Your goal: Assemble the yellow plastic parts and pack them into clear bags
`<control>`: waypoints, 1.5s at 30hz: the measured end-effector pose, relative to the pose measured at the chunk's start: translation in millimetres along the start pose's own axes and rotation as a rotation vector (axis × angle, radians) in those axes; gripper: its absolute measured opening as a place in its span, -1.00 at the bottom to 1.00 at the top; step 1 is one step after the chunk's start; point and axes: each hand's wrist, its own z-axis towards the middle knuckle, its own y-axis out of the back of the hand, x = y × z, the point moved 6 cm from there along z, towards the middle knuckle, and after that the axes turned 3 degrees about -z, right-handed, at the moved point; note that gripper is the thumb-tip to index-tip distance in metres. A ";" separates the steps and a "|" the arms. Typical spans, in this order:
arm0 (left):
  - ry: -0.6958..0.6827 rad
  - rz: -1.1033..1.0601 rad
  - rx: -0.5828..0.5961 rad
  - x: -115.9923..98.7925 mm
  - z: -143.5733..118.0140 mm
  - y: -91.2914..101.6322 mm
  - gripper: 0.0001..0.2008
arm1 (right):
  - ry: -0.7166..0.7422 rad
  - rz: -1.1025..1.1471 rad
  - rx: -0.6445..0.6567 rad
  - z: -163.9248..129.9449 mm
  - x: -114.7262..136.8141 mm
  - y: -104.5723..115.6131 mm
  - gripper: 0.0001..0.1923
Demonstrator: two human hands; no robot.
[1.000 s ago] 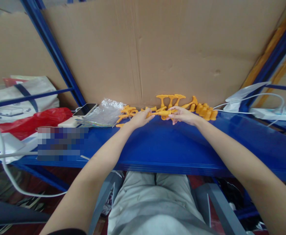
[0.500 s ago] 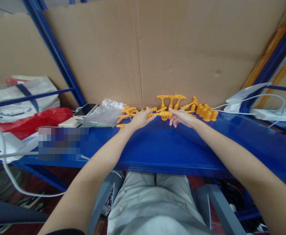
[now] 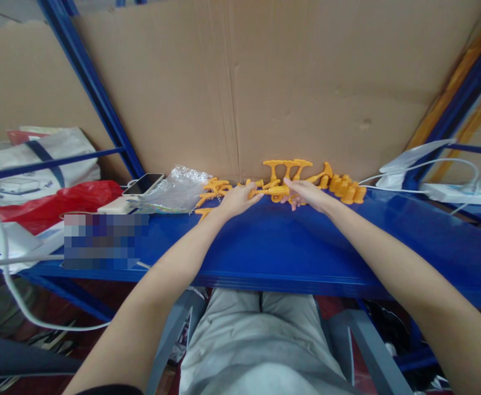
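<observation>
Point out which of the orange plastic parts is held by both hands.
The long orange part lying crosswise between the left hand and the right hand. The other orange pieces sit untouched on the blue shelf along the cardboard.

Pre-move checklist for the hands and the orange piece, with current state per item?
1. Left hand on the orange piece: ok, fingertips pinch its left end.
2. Right hand on the same piece: ok, fingers close over its right end.
3. Piece clear of the blue shelf: cannot tell, it sits low over the shelf and any gap is hidden.
4. Loose orange parts out of the way: not ok, they lie right beside the left hand.
5. Orange caps out of the way: ok, they sit to the right of the right hand.
6. Plastic bag and phone: ok, apart to the left.
</observation>
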 end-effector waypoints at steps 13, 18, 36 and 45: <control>-0.008 -0.030 -0.006 -0.3 -1.4 0.5 -0.72 | 0.232 -0.071 0.047 2.8 5.2 1.2 -0.57; -0.042 -0.034 -0.036 -1.7 -1.8 0.4 -0.74 | 0.112 -0.053 0.016 0.1 6.2 2.0 -0.58; 0.290 0.163 0.040 15.9 -5.6 24.1 -0.53 | 0.076 0.160 -0.429 16.3 -2.0 24.3 -0.73; 0.503 0.390 0.534 46.7 -19.6 17.3 -0.50 | 0.291 -1.250 -0.352 22.8 30.8 -37.0 -0.57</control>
